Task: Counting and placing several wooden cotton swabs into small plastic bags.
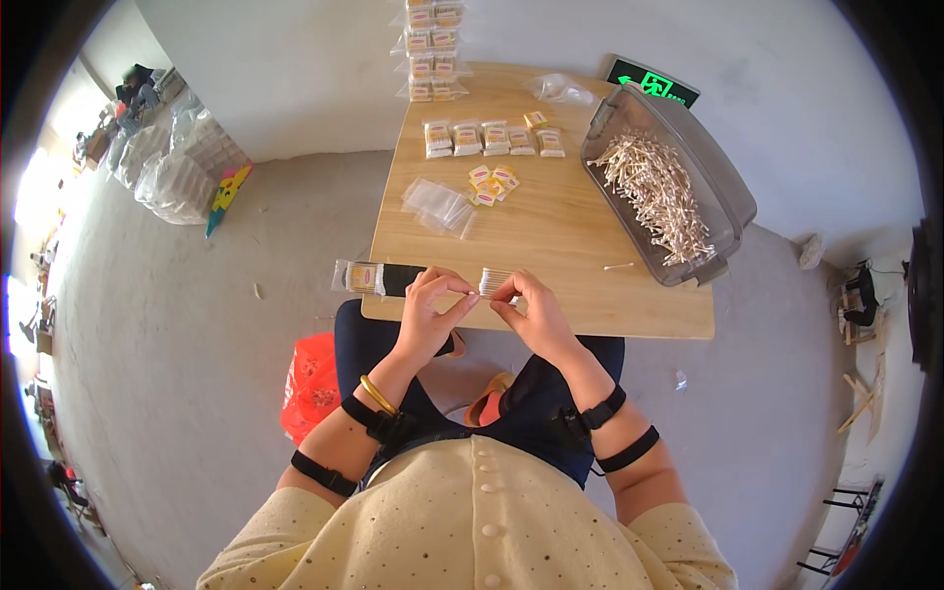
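Near the table's front edge, a neat row of cotton swabs lies side by side between my hands. My left hand is closed in a pinch at the left of the row, on what looks like a cotton swab's white tip. Thumb and forefinger of my right hand pinch at the row's near right side, partly hiding it. Left of my left hand is a black strip, with a clear packet of swabs at its outer end. A single loose swab lies to the right.
A grey translucent bin holds a heap of swabs at the right. Further back are filled packets, small yellow-and-white cards, clear bags and a tall packet stack. A red bag stands on the floor.
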Available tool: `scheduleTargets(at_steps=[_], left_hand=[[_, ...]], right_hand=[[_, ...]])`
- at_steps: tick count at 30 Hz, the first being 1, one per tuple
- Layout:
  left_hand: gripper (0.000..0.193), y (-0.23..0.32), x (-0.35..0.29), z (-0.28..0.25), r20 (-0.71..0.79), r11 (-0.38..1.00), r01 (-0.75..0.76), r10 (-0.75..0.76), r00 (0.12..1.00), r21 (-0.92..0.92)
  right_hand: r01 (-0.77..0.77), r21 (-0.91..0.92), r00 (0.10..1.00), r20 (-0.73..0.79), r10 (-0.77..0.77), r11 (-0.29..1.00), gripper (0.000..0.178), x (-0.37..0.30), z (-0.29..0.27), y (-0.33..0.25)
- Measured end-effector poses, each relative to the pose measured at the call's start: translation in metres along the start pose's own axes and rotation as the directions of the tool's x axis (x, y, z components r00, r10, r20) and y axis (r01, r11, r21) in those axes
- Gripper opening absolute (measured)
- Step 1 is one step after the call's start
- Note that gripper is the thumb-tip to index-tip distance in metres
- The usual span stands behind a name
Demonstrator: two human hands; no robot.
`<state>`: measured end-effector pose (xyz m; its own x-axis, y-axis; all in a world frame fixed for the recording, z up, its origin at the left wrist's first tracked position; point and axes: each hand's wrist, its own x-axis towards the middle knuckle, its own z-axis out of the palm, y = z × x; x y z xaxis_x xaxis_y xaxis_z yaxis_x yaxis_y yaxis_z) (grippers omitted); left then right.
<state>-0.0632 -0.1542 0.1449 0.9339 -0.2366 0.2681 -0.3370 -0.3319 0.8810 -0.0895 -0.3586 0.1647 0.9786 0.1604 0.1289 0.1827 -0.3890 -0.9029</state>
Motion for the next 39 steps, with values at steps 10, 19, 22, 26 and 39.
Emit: scheduleTargets(at_steps=[10,19,22,26,39], left_hand=[[0.009,0.006,-0.005,-0.007,-0.027,0.999,-0.045,0.046,0.999,0.026],[0.011,0.002,-0.011,-0.021,0.062,0.99,-0.135,0.133,0.989,0.037],[0.008,0.003,-0.022,-0.032,0.128,0.992,-0.117,0.109,0.986,0.051],[0.006,0.007,-0.033,-0.044,0.098,0.989,-0.045,0.032,0.995,0.138],[0.04,-0.133,-0.231,-0.23,-0.64,0.551,0.794,-0.519,0.567,0.256]], right_hand=[[-0.023,0.018,0.999,-0.047,0.024,1.0,0.015,-0.007,0.005,-0.005],[0.039,-0.036,0.999,-0.023,-0.04,0.999,0.012,-0.014,0.015,-0.011],[0.036,0.021,0.998,0.051,-0.037,0.999,0.014,-0.014,0.023,-0.012],[0.13,0.021,0.987,0.096,-0.131,0.991,0.025,-0.015,0.02,0.014],[-0.404,-0.808,0.909,-0.406,0.093,0.429,0.012,0.0,-0.166,0.248]])
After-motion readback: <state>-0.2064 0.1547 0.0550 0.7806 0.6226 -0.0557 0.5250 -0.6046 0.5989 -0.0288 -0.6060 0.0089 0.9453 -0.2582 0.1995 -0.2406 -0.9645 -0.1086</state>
